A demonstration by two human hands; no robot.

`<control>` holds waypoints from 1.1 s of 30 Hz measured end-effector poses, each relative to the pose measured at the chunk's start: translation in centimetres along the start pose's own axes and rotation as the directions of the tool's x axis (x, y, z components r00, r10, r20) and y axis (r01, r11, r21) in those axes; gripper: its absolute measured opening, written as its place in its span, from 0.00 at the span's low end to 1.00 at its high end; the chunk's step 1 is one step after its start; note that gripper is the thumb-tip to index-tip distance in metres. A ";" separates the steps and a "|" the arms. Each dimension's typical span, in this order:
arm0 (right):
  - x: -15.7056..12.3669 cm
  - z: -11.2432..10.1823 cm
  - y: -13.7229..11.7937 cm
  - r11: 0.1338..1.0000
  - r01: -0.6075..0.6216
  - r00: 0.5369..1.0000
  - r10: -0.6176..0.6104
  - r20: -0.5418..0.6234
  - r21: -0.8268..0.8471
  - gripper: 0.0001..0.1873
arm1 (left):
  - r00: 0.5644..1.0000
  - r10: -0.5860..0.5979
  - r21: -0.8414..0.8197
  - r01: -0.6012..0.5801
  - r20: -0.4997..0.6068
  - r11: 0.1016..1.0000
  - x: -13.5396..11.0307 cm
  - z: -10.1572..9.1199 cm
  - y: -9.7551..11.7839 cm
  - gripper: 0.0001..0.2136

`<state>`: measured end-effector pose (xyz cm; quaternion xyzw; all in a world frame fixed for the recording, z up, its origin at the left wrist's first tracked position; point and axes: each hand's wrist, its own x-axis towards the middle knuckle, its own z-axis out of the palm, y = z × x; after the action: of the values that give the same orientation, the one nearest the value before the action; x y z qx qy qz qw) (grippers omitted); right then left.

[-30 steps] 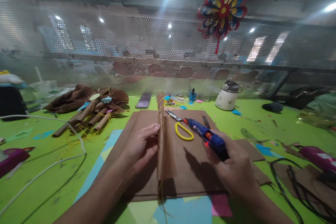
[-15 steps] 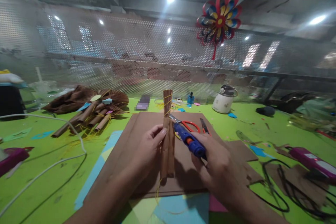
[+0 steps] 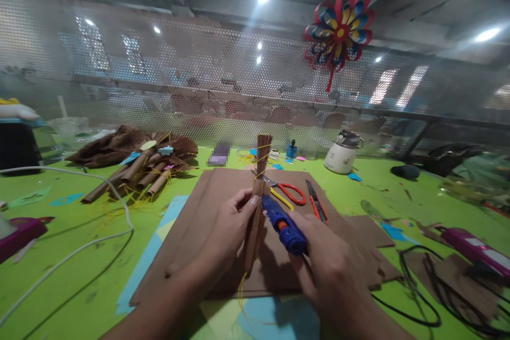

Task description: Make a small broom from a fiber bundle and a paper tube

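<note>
Blue hot-glue gun point(image 3: 282, 223) sits farther left than a second ago, its front end just right of the left fingers point(image 3: 250, 208), which clamp the brown paper roll point(image 3: 252, 247). Right fingers point(image 3: 308, 227) grip the gun. Advisable: roll steady, thumb clear of the tip.

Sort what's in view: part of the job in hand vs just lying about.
Likely part of it:
brown paper roll, in the left grip
blue glue gun, in the right grip
scissors and cutter, on brown sheets

Apparently just lying about:
white jug
small blue bottle
clear cup with straw
</note>
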<state>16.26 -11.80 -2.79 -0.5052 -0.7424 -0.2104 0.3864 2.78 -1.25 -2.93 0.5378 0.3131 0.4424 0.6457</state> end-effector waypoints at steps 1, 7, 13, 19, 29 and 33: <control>-0.1 -0.1 -0.1 1.000 0.002 1.000 -0.002 0.007 0.002 0.19 | 1.000 0.001 0.004 -0.001 -0.005 1.000 0.0 0.0 0.0 0.17; -0.8 0.1 -0.8 0.997 -0.053 0.996 0.049 0.072 0.057 0.20 | 0.997 0.041 0.063 -0.037 -0.062 0.997 -0.3 0.3 0.2 0.17; -1.3 0.3 -1.3 0.994 -0.064 0.994 0.055 0.095 0.089 0.20 | 0.994 0.001 0.048 0.005 -0.114 0.999 -0.3 0.4 0.5 0.20; -1.9 0.0 -1.6 0.999 -0.009 0.994 0.003 0.113 0.054 0.21 | 0.990 -0.029 0.016 0.032 -0.135 0.999 -0.1 0.2 0.3 0.19; -2.0 -3.1 1.7 0.995 -0.080 0.988 0.088 0.130 -0.068 0.21 | 0.982 -0.094 -0.222 0.057 -0.162 0.973 1.1 -1.0 0.7 0.07; -1.4 -1.1 5.9 0.943 -0.215 0.949 0.263 0.175 -0.253 0.19 | 0.977 -0.161 -0.289 0.116 -0.137 0.950 1.2 -1.1 0.9 0.03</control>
<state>22.30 -11.01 -3.71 -0.6524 -0.6817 -0.1932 0.2689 2.09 0.35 -2.21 0.3812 0.3351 0.4770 0.7175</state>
